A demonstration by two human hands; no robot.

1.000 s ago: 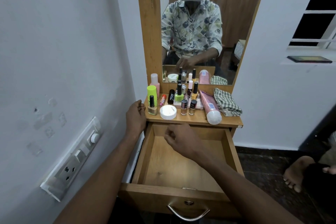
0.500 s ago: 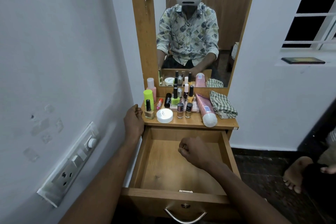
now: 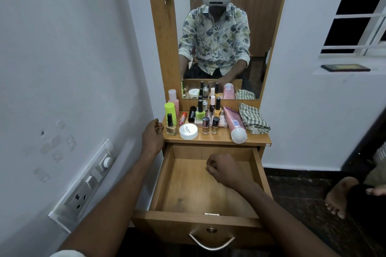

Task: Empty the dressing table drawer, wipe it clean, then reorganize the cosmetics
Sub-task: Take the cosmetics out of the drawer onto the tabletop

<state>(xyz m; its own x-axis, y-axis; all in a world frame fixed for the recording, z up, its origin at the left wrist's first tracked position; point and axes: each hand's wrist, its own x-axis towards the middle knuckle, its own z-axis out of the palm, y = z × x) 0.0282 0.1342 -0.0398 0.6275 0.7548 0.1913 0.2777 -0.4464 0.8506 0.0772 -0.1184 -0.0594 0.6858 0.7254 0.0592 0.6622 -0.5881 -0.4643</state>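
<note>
Indoor light moderate and even, falling from overhead; window [image 3: 359, 16] panes black; white walls [image 3: 62, 48] uniformly lit; drawer [image 3: 188, 194] interior darker toward its near left corner; centre sharp; wide-angle distortion bows vertical lines toward the frame edges; lower corners dim.

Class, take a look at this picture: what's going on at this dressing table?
A person faces the dressing table with its drawer pulled out and empty. The right hand hovers over the drawer, fingers curled, nothing visibly held. The left hand rests at the top's left edge. The cosmetics stand crowded on top, and a checked cloth lies beside them, untouched, so wiping appears not yet begun.
</note>
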